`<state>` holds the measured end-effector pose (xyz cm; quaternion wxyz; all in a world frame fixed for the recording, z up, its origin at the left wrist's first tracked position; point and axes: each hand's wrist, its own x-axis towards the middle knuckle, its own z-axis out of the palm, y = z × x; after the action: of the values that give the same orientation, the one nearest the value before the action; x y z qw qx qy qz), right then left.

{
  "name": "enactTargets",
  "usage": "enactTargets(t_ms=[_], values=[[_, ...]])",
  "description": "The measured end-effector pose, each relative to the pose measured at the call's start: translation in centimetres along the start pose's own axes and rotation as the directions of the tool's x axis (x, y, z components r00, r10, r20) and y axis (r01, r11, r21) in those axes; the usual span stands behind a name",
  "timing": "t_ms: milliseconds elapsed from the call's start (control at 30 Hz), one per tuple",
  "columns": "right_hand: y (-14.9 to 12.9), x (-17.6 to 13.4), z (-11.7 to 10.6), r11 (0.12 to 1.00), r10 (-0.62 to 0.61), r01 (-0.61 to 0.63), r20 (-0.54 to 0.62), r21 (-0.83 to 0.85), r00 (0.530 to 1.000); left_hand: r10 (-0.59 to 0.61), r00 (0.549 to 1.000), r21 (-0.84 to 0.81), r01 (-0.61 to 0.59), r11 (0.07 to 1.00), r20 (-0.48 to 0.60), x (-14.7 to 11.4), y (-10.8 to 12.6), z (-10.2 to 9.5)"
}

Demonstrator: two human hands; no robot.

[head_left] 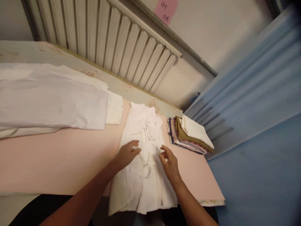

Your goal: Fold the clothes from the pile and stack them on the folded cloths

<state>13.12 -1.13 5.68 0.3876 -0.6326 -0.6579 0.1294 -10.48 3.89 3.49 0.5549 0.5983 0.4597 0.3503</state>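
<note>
A white garment (134,185) with thin tie strings lies lengthwise in front of me, its lower edge hanging past the table's front edge. The white ties (148,163) are looped and knotted down its middle. Over the garment's left side is my left hand (127,153), fingers apart and holding nothing. My right hand (169,161) is over the right side, its fingers curved and parted with nothing between them. Whether either hand touches the cloth, I cannot tell.
Large white and pale grey cloths (51,100) lie on the pink tabletop (94,150) at left. A stack of folded clothes (191,135) stands at right, beside a blue curtain (258,125). Behind the table is a radiator (113,40), with a pink note (166,11) above.
</note>
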Motion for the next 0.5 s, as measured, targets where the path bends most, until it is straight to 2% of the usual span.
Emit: enactTargets(t_ms=[67,133,233,300,367,500], values=[[-0.7,-2.0,-0.7,0.999,-0.036,0.038,0.042,-0.038,0.998,0.031,0.998,0.163,-0.021,0.986,-0.059,0.1,-0.2,0.0],[-1.1,-4.1,-1.1,0.996,-0.055,0.063,0.116,-0.068,0.992,0.088,0.994,0.286,-0.065,0.956,-0.068,0.1,-0.3,0.1],[-1.2,-7.2,-1.3,0.991,-0.066,0.089,0.208,-0.101,0.976,0.175,0.98,0.388,-0.125,0.913,-0.096,0.2,-0.6,0.2],[-1.3,-8.9,-1.2,0.988,-0.086,0.116,0.261,-0.104,0.962,0.18,0.977,0.416,-0.12,0.901,-0.11,0.3,-0.7,0.3],[-1.5,-10.1,-1.2,0.975,-0.168,0.205,0.306,-0.09,0.937,0.159,0.983,0.436,-0.105,0.894,-0.088,0.4,-0.7,0.3],[-1.8,-11.6,-1.1,0.911,-0.349,0.407,0.399,-0.069,0.848,0.177,0.984,0.492,-0.136,0.86,-0.038,0.5,-0.8,0.3]])
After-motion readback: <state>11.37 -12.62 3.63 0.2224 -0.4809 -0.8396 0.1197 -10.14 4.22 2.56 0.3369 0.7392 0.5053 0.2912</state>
